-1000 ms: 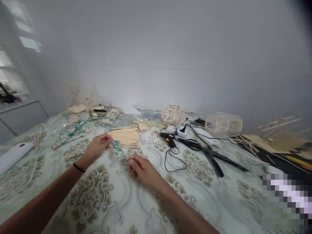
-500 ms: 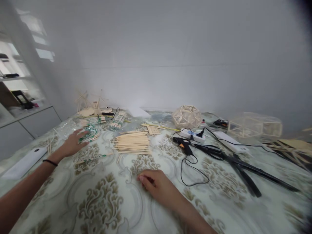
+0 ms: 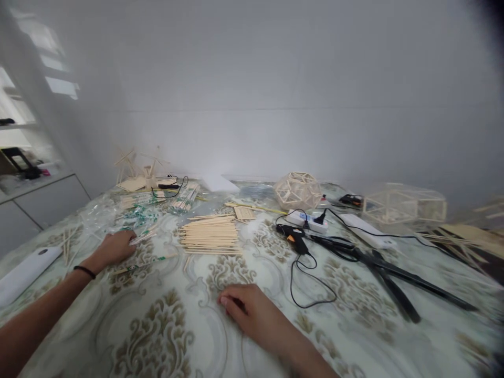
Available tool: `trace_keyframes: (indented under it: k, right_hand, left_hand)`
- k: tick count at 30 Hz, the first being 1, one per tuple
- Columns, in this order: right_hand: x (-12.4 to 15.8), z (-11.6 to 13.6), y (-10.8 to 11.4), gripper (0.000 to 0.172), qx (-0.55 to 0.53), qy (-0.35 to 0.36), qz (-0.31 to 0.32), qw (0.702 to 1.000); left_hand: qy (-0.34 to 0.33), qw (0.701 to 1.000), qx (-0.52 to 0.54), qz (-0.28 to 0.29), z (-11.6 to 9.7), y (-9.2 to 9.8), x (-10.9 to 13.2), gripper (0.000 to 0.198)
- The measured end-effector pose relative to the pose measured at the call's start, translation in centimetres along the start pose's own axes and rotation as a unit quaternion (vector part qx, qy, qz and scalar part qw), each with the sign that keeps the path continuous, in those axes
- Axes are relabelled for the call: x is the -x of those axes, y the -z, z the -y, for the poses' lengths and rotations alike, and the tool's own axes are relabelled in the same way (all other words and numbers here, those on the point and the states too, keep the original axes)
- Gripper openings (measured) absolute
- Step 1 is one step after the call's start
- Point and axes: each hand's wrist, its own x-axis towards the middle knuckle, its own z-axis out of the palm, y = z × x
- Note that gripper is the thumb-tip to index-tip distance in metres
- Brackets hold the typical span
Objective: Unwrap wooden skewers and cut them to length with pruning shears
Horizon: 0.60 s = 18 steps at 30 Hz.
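My left hand (image 3: 115,248), with a black band on the wrist, is at the left beside green-and-white chopstick wrappers (image 3: 144,216). Its fingers are curled down, and what they grip, if anything, is hidden. Close to its fingertips lie thin wrapped sticks (image 3: 145,236). One wrapped pair of chopsticks (image 3: 145,262) rests apart on the cloth. In front of me, my right hand (image 3: 248,312) lies on the table with fingers loosely closed and nothing visible in them. Beyond it is a neat pile of bare wooden chopsticks (image 3: 210,235).
On the right lie a black glue gun (image 3: 293,237), a white power strip (image 3: 309,220) and large black shears (image 3: 378,268). Stick-frame models (image 3: 298,191) stand near the wall. A clear plastic bag (image 3: 98,210) and a white object (image 3: 29,270) are at the left.
My left hand has drawn back a little toward me from the wrappers, and its spread fingers have curled in. My right hand stays in place. The view has shifted slightly.
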Motion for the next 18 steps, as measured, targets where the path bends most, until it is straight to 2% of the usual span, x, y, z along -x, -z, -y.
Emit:
trace_keyframes:
  k: [3, 5, 11, 13, 18]
  right_hand:
    - [0.0, -0.1, 0.0, 0.021, -0.001, 0.012, -0.003, 1.000]
    - [0.1, -0.3, -0.1, 0.021, 0.003, 0.014, -0.001, 1.000]
    - [-0.1, -0.4, -0.3, 0.021, 0.016, 0.022, 0.002, 1.000]
    - [-0.1, -0.3, -0.2, 0.022, 0.015, 0.021, 0.003, 1.000]
    - [0.1, 0.2, 0.1, 0.022, 0.022, 0.018, 0.007, 1.000]
  left_hand:
    - [-0.007, 1.000, -0.012, 0.016, -0.8, 0.2, 0.4, 0.026]
    - [-0.009, 1.000, -0.012, 0.019, -1.0, 0.2, 0.7, 0.027]
    - [0.002, 1.000, 0.007, 0.004, -0.7, 0.2, 1.6, 0.057]
    - [-0.002, 1.000, 0.015, -0.001, -0.4, 0.2, 1.8, 0.061]
    - [-0.011, 0.999, 0.029, -0.027, 0.1, 0.2, 2.6, 0.043]
